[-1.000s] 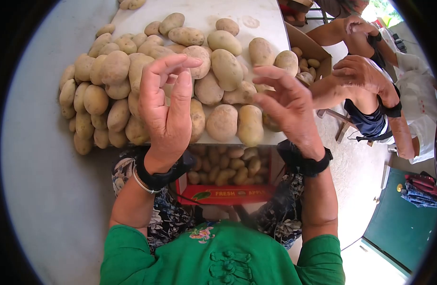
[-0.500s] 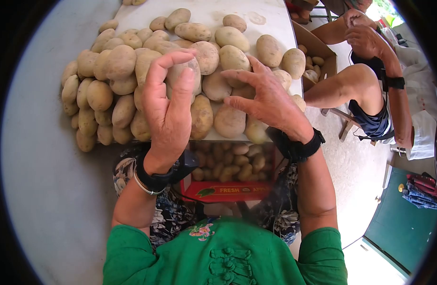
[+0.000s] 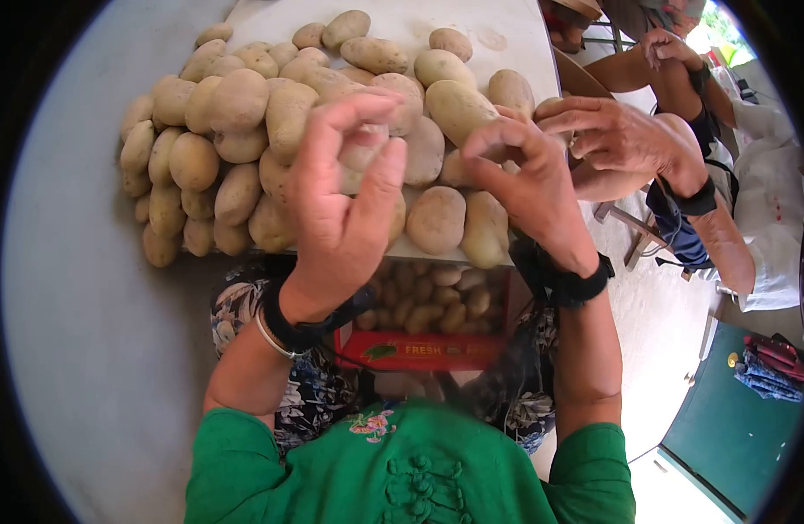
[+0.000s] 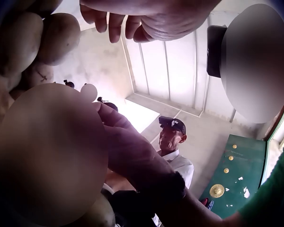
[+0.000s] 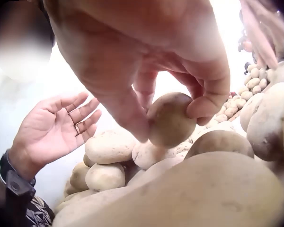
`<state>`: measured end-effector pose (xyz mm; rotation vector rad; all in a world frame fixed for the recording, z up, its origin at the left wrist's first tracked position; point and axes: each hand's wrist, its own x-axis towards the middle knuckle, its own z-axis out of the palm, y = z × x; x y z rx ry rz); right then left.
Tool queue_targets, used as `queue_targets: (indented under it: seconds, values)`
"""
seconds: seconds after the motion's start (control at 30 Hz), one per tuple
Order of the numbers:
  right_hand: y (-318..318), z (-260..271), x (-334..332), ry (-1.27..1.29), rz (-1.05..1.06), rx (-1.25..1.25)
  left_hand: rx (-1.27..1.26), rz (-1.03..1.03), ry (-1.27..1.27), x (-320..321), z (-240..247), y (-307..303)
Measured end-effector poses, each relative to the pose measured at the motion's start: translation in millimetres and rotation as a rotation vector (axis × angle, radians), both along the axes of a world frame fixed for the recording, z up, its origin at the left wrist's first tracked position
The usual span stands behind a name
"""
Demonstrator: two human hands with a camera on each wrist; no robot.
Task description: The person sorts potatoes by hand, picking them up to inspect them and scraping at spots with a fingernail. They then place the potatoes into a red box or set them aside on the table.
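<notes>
A heap of potatoes [image 3: 238, 100] lies stacked on the white table, the left side piled highest. My right hand [image 3: 533, 179] is above the heap's right edge. In the right wrist view its thumb and fingers pinch a small roundish potato [image 5: 173, 123], held over larger ones. Seen from the head, that potato is mostly hidden by the curled fingers. My left hand [image 3: 345, 205] hovers over the front of the pile. Its palm faces sideways with nothing held, and its fingers look loosely bent in the right wrist view, where the hand [image 5: 57, 130] appears at the left.
Another person's hand [image 3: 616, 131] reaches in at the right, close beside my right hand. Under the table edge, between my knees, stands a red carton [image 3: 419, 349] of potatoes. A green door [image 3: 725, 410] is at the lower right.
My right hand moved left over the potatoes, then back right, and now pinches a potato. My left hand shifted slightly right. The other person's hand came in toward the table's right edge.
</notes>
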<state>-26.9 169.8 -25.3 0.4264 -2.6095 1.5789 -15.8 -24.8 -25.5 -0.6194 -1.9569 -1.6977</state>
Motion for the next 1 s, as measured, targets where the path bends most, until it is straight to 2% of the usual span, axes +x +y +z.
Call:
queue_targets:
  seconds: [0.07,0.1,0.13,0.17,0.23,0.3,0.37,0.4,0.47,0.6,0.77,1.0]
  values:
    - [8,7,4,-0.063,0.118,-0.105,0.014,-0.024,-0.030,6,3,1]
    - [6,6,7,0.016,0.153,-0.225,0.030,-0.093,-0.192,11,6,2]
    - [2,7,11,0.018,0.154,-0.224,0.048,-0.167,-0.357,13,8,3]
    - [-2,8,17,-0.045,0.149,-0.368,-0.019,-0.148,-0.238,13,9,3]
    - [-2,10,19,-0.160,0.163,-0.559,0.014,-0.166,-0.248,13,9,3]
    - [0,9,19,-0.099,0.235,-0.487,0.048,-0.173,-0.261,12,10,4]
    - [7,5,18,-0.022,0.407,-0.388,0.166,-0.334,-0.379,9,12,9]
    - [3,6,20,-0.018,0.407,-0.391,0.162,-0.335,-0.376,9,13,8]
    - [-6,10,27,-0.254,0.268,-0.719,0.286,-0.451,-0.560,10,15,6]
    - [-4,17,26,-0.395,0.150,-0.712,0.403,-0.573,-0.671,9,11,3]
    - [-6,21,27,-0.446,0.081,-0.675,0.212,-0.398,-0.575,11,10,9]
    - [0,22,28,-0.479,0.088,-0.742,0.215,-0.394,-0.579,12,6,13]
